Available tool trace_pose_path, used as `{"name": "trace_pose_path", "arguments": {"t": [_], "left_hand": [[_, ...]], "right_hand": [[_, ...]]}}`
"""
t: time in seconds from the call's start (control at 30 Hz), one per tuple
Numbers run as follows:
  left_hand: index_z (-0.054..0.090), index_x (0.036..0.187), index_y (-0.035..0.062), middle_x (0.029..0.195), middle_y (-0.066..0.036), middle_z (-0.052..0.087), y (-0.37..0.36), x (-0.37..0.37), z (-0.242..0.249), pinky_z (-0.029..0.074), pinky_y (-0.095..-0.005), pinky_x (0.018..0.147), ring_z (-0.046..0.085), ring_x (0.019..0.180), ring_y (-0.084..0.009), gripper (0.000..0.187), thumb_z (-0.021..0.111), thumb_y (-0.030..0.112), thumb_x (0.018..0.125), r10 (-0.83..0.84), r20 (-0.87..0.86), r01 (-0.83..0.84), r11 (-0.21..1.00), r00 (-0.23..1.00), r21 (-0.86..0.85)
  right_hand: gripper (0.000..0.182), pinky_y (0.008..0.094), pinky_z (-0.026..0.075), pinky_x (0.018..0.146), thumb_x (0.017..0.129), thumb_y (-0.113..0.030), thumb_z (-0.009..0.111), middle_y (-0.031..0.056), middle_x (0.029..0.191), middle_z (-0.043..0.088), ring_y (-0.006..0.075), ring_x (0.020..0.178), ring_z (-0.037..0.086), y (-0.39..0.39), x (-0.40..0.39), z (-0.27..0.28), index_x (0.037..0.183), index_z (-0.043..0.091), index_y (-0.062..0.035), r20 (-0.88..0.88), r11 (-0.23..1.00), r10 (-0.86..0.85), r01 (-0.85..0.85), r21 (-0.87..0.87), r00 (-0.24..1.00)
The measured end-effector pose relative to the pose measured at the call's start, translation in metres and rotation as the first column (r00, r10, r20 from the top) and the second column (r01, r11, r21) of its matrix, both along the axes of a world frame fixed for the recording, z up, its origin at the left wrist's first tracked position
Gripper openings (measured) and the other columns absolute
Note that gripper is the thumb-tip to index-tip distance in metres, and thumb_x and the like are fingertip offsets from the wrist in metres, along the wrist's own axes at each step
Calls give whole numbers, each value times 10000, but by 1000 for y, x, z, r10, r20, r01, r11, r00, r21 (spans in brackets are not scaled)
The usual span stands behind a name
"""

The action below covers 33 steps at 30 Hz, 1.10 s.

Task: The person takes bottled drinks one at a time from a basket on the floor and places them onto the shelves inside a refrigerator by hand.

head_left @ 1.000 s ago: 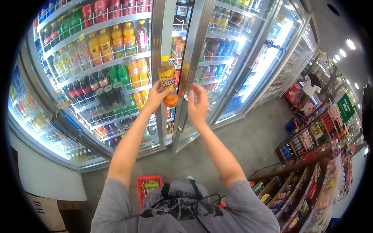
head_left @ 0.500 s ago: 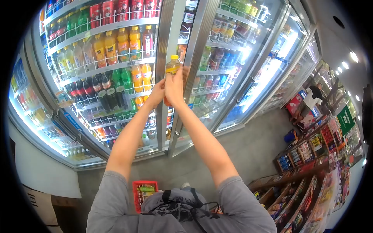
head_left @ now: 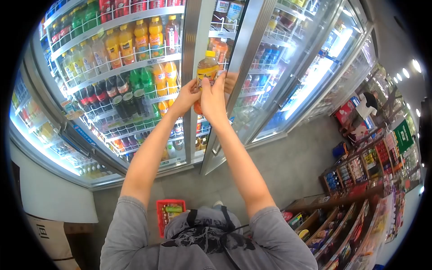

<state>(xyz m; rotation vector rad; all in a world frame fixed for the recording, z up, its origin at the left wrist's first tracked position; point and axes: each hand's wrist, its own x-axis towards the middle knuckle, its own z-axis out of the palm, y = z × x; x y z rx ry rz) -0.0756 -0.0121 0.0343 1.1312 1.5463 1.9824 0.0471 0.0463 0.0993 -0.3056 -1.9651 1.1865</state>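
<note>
A bottle with a yellow cap and yellow label (head_left: 207, 67) stands upright in front of the partly open glass cooler door (head_left: 240, 58). My left hand (head_left: 186, 96) has its fingers closed on the bottle's left side. My right hand (head_left: 214, 101) is in front of the bottle, its thumb on the label and its fingers near the edge of the door; how far they wrap round the bottle is hidden. Just behind the bottle, an orange-capped bottle (head_left: 221, 50) shows on a shelf through the gap.
Cooler shelves of drinks (head_left: 121, 69) fill the left. A red basket (head_left: 159, 220) with items sits on the floor by my body. Snack racks (head_left: 351, 216) stand at the lower right. Another person (head_left: 365, 108) is at the far right.
The door gap is wider and shows more of the shelves behind. The bottle and both hands have shifted slightly right, and more of the yellow label shows.
</note>
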Motion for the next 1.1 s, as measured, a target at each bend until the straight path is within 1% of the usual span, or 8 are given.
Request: {"name": "trace_pose_path", "arguments": {"t": [0.23, 0.43, 0.5, 0.63, 0.73, 0.83, 0.9, 1.1], "left_hand": [[451, 1370, -35, 1280, -106, 590, 26, 28, 11, 477, -293, 941, 579, 1111, -155, 583, 707, 106, 866, -49, -46, 49, 999, 998, -1], [446, 1384, -25, 1304, -85, 582, 74, 58, 13, 406, -310, 1043, 534, 1192, -152, 587, 693, 63, 859, -195, -38, 195, 981, 980, -5], [465, 1387, -3, 1268, -76, 605, 96, 65, 7, 459, -293, 962, 582, 1070, -145, 609, 725, 121, 851, -203, -130, 207, 978, 970, 16], [458, 1370, -21, 1285, -90, 593, 129, 87, 5, 408, -314, 1040, 542, 1181, -152, 573, 698, 89, 862, -285, -140, 286, 958, 948, -12], [460, 1369, -22, 1274, -80, 600, 145, 100, 7, 421, -293, 1015, 554, 1155, -138, 573, 701, 96, 863, -344, -113, 346, 938, 932, -4], [461, 1365, -26, 1262, -70, 607, 148, 108, 10, 433, -273, 988, 565, 1128, -121, 568, 701, 99, 865, -364, -109, 367, 930, 925, 3], [461, 1362, -33, 1265, -75, 606, 153, 105, 4, 431, -278, 993, 565, 1132, -124, 565, 698, 97, 867, -287, -110, 290, 957, 952, 16], [455, 1375, -35, 1289, -95, 592, 144, 88, -2, 397, -308, 1042, 534, 1192, -152, 589, 703, 102, 858, -253, -107, 252, 967, 962, -19]], "right_hand": [[738, 341, 223, 1166, 1046, -315, 406, 257, 1562, 242, 293, 1441, 286, -3, 84, 12, 1524, 12, 84, -31, 973, 139, -142, -184, 990], [747, 352, 197, 1175, 1032, -280, 427, 280, 1576, 164, 322, 1462, 230, 4, 161, 16, 1518, 0, 94, -63, 996, 64, -68, -53, 996], [737, 352, 185, 1178, 1032, -250, 429, 266, 1586, 149, 322, 1467, 216, 1, 186, 21, 1524, -10, 80, -82, 998, 64, -66, -23, 995], [819, 399, 63, 1207, 1014, -285, 462, 313, 1592, -13, 389, 1499, 20, 19, 187, -14, 1499, -63, 113, -62, 930, -346, 351, 108, 936], [761, 416, 26, 1214, 1018, -281, 425, 305, 1594, -28, 396, 1500, -21, 56, 161, -25, 1506, -4, 116, -116, 887, -455, 461, 32, 883], [667, 415, 169, 1197, 1017, -277, 434, 313, 1551, 227, 378, 1474, 208, 116, 136, -20, 1516, 160, 71, -282, 845, -520, 533, -35, 806], [556, 378, 393, 1069, 1018, -278, 443, 273, 1387, 508, 330, 1288, 517, 155, 138, -12, 1476, 337, 19, -202, 852, -522, 519, -71, 829], [414, 315, 506, 859, 994, -237, 541, 169, 1090, 699, 231, 986, 673, 253, 160, -45, 1332, 549, 1, -210, 817, -541, 568, 97, 814]]}}
